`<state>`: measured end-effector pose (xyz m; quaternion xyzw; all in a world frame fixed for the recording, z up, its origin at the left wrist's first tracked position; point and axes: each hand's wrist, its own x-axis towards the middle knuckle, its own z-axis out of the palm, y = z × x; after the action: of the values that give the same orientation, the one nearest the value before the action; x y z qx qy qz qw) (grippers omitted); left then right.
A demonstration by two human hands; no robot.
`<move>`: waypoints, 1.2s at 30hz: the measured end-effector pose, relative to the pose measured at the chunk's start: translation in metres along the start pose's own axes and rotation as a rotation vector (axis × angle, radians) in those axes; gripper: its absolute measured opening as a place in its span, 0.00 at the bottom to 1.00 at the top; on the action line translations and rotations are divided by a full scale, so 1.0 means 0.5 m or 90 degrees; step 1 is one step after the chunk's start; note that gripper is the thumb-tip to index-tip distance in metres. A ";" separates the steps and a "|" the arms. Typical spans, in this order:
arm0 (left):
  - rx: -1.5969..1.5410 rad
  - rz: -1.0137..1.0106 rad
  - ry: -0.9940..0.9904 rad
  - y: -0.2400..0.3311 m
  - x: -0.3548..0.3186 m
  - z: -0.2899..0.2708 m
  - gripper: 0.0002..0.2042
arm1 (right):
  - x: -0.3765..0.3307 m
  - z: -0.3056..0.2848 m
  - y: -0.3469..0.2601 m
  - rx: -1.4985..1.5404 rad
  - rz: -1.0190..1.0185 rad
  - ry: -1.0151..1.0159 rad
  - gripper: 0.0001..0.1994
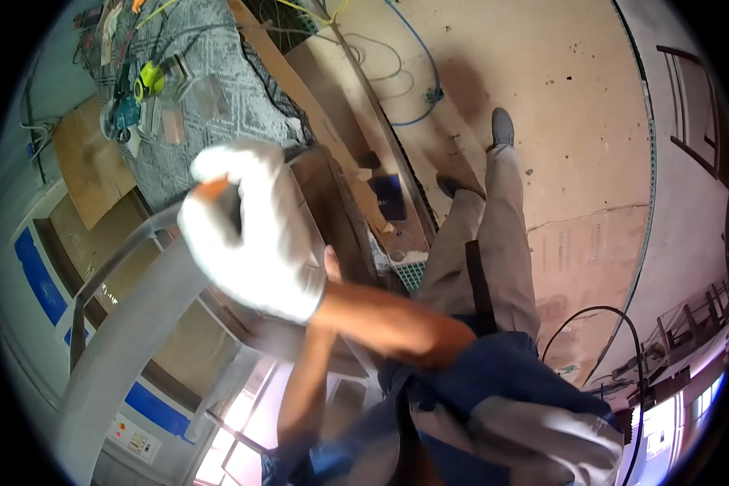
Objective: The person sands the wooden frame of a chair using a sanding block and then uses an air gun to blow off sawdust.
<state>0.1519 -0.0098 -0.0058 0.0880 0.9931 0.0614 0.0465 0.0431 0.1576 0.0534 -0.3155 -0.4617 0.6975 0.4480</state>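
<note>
My right hand (255, 231), in a white glove and slightly blurred, is closed with its fingers curled round. A small orange thing (213, 189) shows between the thumb and fingers; its kind is unclear. It is just above a large curved grey frame (134, 312), and I cannot tell whether they touch. From below, my bare left forearm (304, 389) passes behind the right one. Only a bare fingertip of my left hand (330, 261) shows beside the glove's cuff; the rest is hidden.
A patterned grey cloth (255, 121) covers a work surface at upper left, bearing a teal and lime power tool (125, 105). Cardboard (93, 158) lies beside it. A dark flat device (389, 197) rests near my legs. A blue hose (429, 61) and cables cross the tan floor (575, 162).
</note>
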 end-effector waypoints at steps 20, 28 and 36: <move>-0.082 0.112 -0.088 0.013 0.082 -0.026 0.36 | 0.034 -0.035 0.167 0.014 0.262 -0.037 0.16; -0.072 0.087 -0.055 0.008 0.077 -0.017 0.36 | 0.052 -0.034 0.153 -0.026 0.250 -0.072 0.13; -0.313 0.067 -0.097 -0.034 0.076 -0.004 0.32 | 0.029 -0.017 0.109 -0.024 0.106 -0.063 0.17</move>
<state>0.1113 -0.0198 -0.0090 0.1301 0.9361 0.2962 0.1379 0.0263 0.1646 -0.0004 -0.3264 -0.4682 0.7383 0.3593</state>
